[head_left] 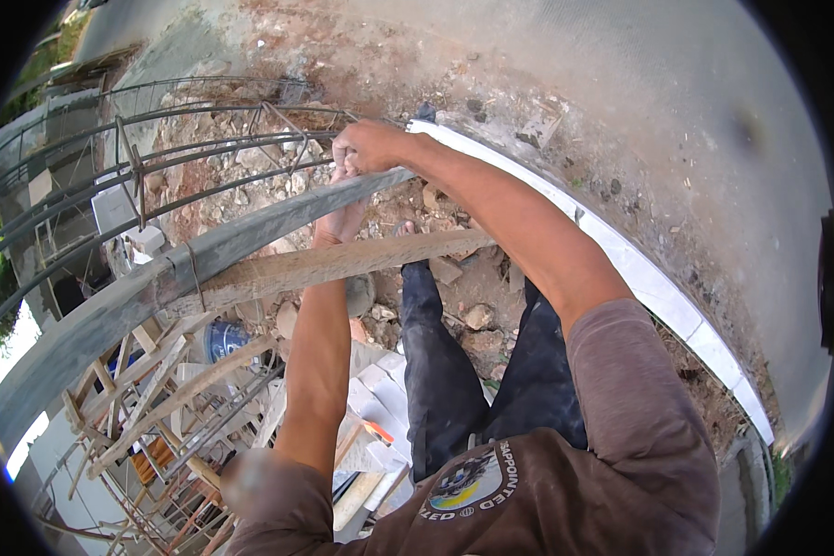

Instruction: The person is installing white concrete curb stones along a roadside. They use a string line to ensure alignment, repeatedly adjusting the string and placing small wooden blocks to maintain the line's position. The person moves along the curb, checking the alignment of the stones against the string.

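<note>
Where steel bars (pixel 222 145) reach the right hand (pixel 371 145) and left hand (pixel 341 221), the fingers (pixel 344 151) curl together, their hold unclear

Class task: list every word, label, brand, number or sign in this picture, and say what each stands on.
Brown shirt: pale lettering curves around a round, multicoloured emblem; I won't copy out the wording.
Blue container: pale markings, too small and blurred to read.
Steel bars, grey beam and wooden plank: no text that I can see.
</note>
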`<state>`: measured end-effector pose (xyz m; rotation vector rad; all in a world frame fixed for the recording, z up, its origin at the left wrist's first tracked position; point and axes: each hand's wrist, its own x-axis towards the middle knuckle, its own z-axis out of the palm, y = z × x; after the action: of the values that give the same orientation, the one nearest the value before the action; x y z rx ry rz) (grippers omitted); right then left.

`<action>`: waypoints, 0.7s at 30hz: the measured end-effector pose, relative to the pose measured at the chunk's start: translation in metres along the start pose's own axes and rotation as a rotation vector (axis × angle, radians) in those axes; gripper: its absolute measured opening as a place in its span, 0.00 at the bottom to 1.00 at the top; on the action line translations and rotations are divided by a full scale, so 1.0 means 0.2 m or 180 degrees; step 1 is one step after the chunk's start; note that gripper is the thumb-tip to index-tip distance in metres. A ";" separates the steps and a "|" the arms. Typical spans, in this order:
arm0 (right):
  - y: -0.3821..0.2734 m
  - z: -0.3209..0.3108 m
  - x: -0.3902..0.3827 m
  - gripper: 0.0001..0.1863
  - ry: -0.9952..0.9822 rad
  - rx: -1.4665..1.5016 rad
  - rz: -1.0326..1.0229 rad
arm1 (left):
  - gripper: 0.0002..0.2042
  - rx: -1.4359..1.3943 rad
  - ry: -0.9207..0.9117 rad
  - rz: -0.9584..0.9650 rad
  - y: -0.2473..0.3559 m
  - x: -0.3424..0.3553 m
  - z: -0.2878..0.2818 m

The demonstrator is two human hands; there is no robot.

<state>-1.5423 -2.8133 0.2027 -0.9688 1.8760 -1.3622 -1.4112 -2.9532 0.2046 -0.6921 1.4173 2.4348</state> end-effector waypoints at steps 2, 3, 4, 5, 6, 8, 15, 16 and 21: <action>0.03 0.02 0.00 0.11 0.0152 0.0104 0.0004 | 0.18 0.0369 0.0216 0.0073 -0.02 0.03 -0.01; 0.05 0.03 0.00 0.12 0.0254 0.0184 0.0037 | 0.16 0.0604 0.0378 0.0100 -0.03 0.03 -0.02; 0.06 0.05 0.00 0.12 0.0352 0.0272 0.0060 | 0.14 0.0846 0.0550 0.0129 -0.03 0.03 -0.03; 0.07 0.07 0.00 0.12 0.0448 0.0236 0.0077 | 0.12 0.0893 0.0592 0.0156 -0.04 0.03 -0.06; 0.07 0.09 0.00 0.12 0.0544 0.0200 0.0094 | 0.11 0.0941 0.0633 0.0181 -0.05 0.02 -0.09; 0.06 0.11 -0.02 0.12 0.0714 0.0367 0.0181 | 0.10 0.0988 0.0716 0.0268 -0.08 0.01 -0.18; 0.17 0.15 -0.08 0.11 0.1088 0.0130 0.0335 | 0.10 0.0372 0.0824 0.0596 -0.07 0.04 -0.11; 0.17 0.15 -0.10 0.11 0.1152 0.0023 0.0335 | 0.11 0.0328 0.0962 0.0668 -0.08 0.05 -0.11; 0.22 0.14 -0.24 0.10 0.0896 0.0004 0.0606 | 0.10 0.2021 0.1187 0.0130 -0.10 0.04 -0.37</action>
<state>-1.5018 -2.7783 0.1560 -0.6021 2.1120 -1.4414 -1.3888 -3.0083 0.1548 -0.9742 2.2055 1.7524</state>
